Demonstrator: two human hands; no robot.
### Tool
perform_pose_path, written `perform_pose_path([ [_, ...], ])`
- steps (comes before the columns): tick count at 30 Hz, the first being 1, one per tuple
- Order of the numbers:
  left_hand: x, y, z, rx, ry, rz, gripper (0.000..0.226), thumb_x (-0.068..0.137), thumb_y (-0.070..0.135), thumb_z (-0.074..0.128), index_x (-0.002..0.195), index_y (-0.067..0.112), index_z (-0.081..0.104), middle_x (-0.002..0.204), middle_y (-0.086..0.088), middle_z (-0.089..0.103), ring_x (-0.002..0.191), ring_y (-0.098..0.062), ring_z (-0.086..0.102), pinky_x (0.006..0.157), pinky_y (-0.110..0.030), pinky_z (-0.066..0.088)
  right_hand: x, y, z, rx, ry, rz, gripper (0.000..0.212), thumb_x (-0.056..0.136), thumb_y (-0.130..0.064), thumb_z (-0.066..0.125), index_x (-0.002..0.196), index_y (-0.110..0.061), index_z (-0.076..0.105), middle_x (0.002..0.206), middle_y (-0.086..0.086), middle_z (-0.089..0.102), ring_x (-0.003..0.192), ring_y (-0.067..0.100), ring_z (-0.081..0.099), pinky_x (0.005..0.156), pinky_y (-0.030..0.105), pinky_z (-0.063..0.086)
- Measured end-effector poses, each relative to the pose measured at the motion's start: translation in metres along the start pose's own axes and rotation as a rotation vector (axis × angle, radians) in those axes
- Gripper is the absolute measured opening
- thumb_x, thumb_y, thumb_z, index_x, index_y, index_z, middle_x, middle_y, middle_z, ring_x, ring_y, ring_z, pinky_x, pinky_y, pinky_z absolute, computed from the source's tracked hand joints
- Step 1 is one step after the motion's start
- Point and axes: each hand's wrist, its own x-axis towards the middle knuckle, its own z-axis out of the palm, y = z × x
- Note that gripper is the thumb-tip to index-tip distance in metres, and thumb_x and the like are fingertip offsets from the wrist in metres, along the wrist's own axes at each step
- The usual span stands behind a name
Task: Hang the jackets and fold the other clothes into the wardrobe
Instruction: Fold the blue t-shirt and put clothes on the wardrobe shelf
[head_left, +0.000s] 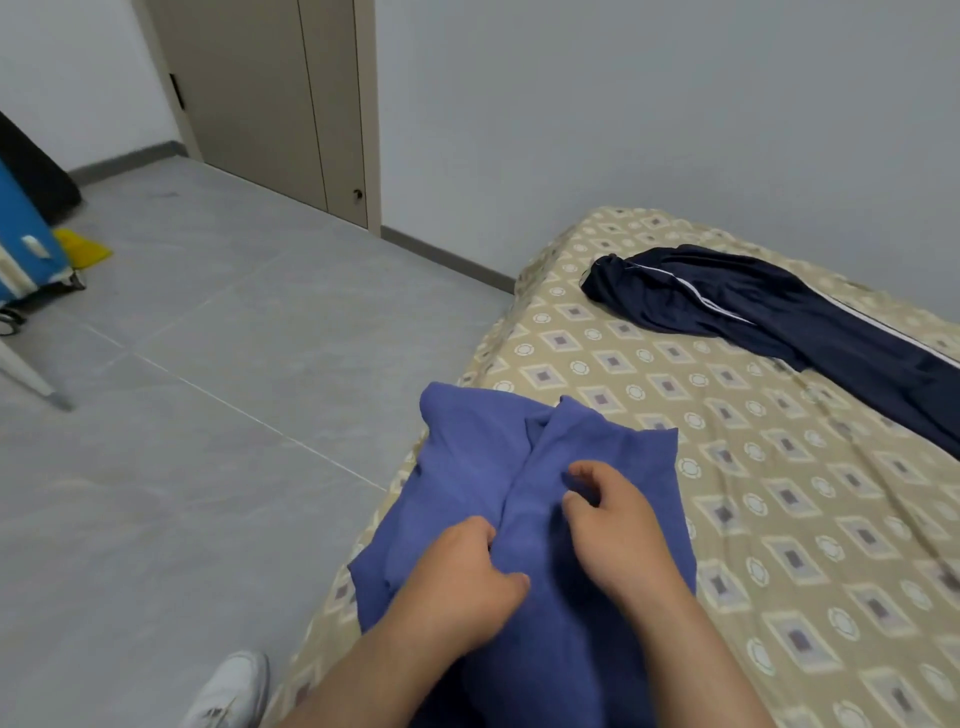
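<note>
A blue-violet garment (467, 467) lies bunched on the near corner of the bed (779, 519), partly hanging over the bed's left edge. My left hand (462, 577) grips a fold of this garment with curled fingers. My right hand (618, 525) rests on the same cloth just to the right, its fingers curled and pinching the fabric. Dark navy track trousers (753, 306) with a white side stripe lie spread across the far part of the bed, well away from both hands.
A beige closed door (275, 104) stands in the far wall. A blue suitcase (26, 244) and a yellow item (83, 249) sit at the left edge on the grey tiled floor (208, 415). A white shoe (234, 691) is beside the bed.
</note>
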Motion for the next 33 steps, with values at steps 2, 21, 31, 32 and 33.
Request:
perform_pose_path([
  [2,-0.003,0.002,0.006,0.092,0.002,0.0,0.03,0.078,0.041,0.064,0.079,0.024,0.04,0.083,0.008,0.052,0.082,-0.019,0.056,0.059,-0.027,0.034,0.005,-0.001,-0.012,-0.042,0.042,-0.027,0.04,0.096,-0.014,0.047,0.134,-0.026,0.052,0.119,-0.018,0.052,0.104,0.002,0.049,0.082,0.015,0.036],
  [21,-0.01,0.004,0.002,-0.414,-0.201,-0.116,0.022,0.076,0.012,0.069,0.092,-0.001,0.062,0.087,-0.012,0.067,0.077,-0.023,0.066,0.073,-0.042,0.056,0.11,-0.054,-0.046,-0.328,-0.297,0.128,0.018,0.089,-0.035,0.07,0.097,-0.02,0.07,0.07,0.004,0.055,0.061,0.017,0.05,0.049,0.023,0.043],
  [31,-0.018,0.008,-0.048,-0.556,-0.058,-0.176,0.028,0.078,0.019,0.072,0.095,-0.001,0.064,0.097,-0.011,0.072,0.085,-0.028,0.07,0.077,-0.038,0.057,0.094,-0.116,-0.027,-0.022,-0.143,0.037,0.021,0.096,-0.001,0.047,0.085,-0.015,0.058,0.067,0.005,0.052,0.051,0.013,0.049,0.044,0.019,0.042],
  [32,-0.017,0.004,-0.057,-0.552,-0.038,-0.182,0.024,0.076,0.017,0.07,0.092,0.0,0.064,0.094,-0.01,0.072,0.083,-0.028,0.069,0.075,-0.037,0.056,0.094,-0.125,-0.02,0.002,-0.143,0.017,0.021,0.096,0.0,0.047,0.086,-0.014,0.058,0.066,0.005,0.052,0.05,0.012,0.049,0.043,0.019,0.041],
  [33,-0.015,0.001,-0.066,-0.538,-0.025,-0.186,0.021,0.075,0.015,0.068,0.09,0.002,0.065,0.092,-0.01,0.072,0.081,-0.027,0.069,0.074,-0.035,0.055,0.093,-0.134,-0.013,0.032,-0.141,0.0,0.02,0.097,0.0,0.047,0.088,-0.014,0.058,0.067,0.005,0.052,0.051,0.012,0.05,0.045,0.019,0.043],
])
